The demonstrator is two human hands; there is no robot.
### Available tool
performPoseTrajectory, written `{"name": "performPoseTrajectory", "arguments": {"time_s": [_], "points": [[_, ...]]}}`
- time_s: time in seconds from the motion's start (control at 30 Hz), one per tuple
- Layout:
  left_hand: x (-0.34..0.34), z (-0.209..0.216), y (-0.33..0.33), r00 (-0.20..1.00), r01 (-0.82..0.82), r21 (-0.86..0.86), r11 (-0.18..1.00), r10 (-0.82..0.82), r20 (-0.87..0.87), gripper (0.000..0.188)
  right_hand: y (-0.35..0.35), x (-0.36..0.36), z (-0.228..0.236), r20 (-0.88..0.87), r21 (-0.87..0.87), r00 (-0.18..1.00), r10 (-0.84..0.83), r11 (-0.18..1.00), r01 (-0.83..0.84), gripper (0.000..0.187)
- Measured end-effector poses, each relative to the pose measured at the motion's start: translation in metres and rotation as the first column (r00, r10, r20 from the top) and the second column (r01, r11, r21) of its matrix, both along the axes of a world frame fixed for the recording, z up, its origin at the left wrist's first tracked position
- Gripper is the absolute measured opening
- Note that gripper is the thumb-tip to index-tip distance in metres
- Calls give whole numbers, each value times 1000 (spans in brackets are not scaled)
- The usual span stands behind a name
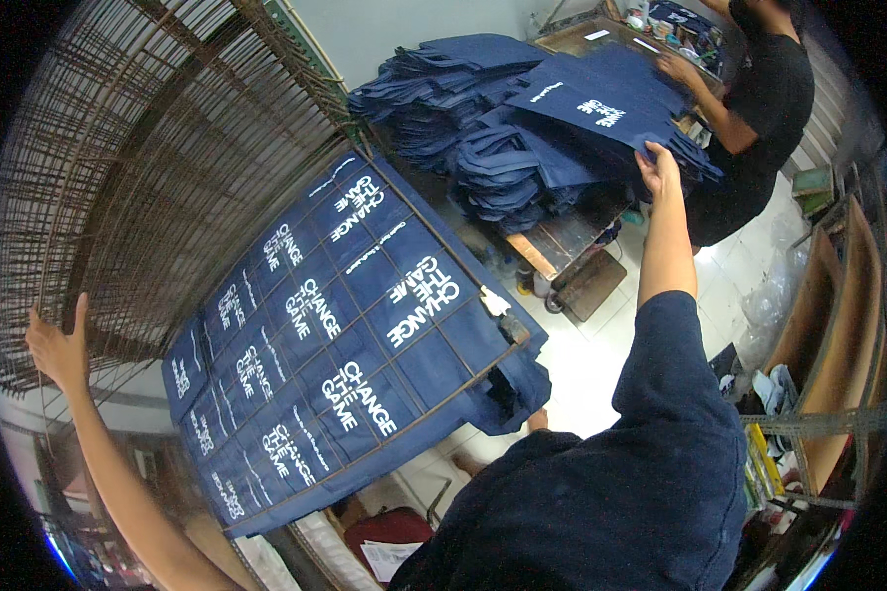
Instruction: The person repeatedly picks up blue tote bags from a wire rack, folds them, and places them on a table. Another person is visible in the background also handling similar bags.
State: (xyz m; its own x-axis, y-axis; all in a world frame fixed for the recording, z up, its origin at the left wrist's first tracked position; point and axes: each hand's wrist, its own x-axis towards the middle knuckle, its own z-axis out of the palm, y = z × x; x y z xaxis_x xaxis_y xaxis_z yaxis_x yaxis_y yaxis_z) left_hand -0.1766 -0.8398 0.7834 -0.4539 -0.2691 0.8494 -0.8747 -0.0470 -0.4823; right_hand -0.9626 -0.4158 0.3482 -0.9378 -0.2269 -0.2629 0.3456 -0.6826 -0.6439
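Note:
My right hand (659, 169) reaches far to the right and pinches the near corner of a navy fabric panel (572, 98) with white print. That panel lies over a pile of similar navy panels (508, 163) on a table. At the left, my left hand (61, 347) grips the edge of a raised stack of wire rack shelves (118, 177), its thumb pointing up. Between my arms, a lower wire rack shelf (443, 340) carries several navy printed panels (340, 315) laid flat in rows, their print facing up.
A co-worker in black (764, 98) stands at the far right, one hand over the worktable (586, 37). Curved brown boards (833, 325) lean at the right edge. A wheeled base (586, 288) sits under the table's wooden edge (532, 254). Pale tiled floor (586, 369) shows between rack and table.

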Motion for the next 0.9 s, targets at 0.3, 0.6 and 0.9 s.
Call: {"name": "performPoseTrajectory", "arguments": {"time_s": [0.3,0.6,0.9], "points": [[-4,14,32,988,153,156,976,-150,-31,97,-16,48,91,-441,430,886,145,900,67,16],[16,35,8,989,129,447,885,-80,-126,123,-44,182,322,-662,734,305,685,674,80,19],[162,41,-22,948,-13,543,840,183,-260,138,-108,427,379,-411,909,82,908,415,-46,30]]}}
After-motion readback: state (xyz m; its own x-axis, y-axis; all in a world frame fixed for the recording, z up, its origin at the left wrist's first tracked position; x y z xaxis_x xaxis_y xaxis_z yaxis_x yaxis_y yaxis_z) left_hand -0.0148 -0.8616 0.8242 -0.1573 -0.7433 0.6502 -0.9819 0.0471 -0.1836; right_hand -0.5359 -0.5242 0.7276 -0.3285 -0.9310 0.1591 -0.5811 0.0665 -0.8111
